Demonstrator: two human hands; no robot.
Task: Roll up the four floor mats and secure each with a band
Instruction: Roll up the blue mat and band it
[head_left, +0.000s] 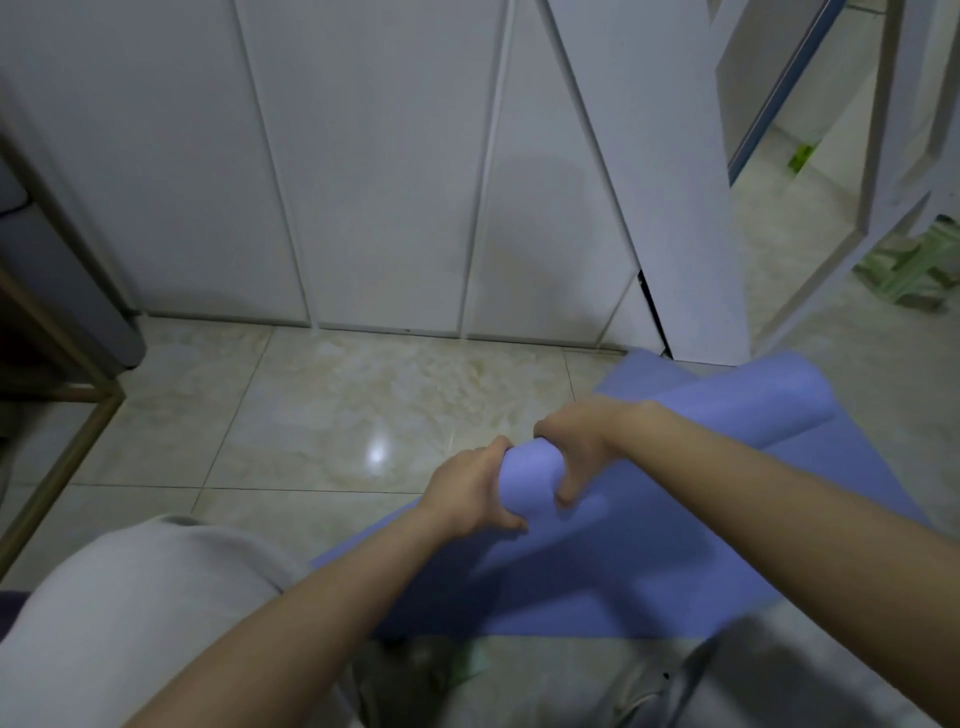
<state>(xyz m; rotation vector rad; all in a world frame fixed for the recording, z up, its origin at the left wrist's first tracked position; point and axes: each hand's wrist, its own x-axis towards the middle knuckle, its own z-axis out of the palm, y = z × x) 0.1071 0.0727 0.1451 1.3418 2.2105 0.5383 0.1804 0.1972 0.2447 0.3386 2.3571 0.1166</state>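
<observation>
My left hand (467, 493) and right hand (576, 447) clamp fingers round the rolled purple floor mat (530, 475), stopping it springing open.

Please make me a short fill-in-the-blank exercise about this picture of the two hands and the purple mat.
1. Besides the left hand, the ___ hand also grips the roll.
2. The mat is only partly ___; the rest lies flat.
3. It lies on a floor of shiny ___.
Missing words: right; rolled; tiles.
</observation>
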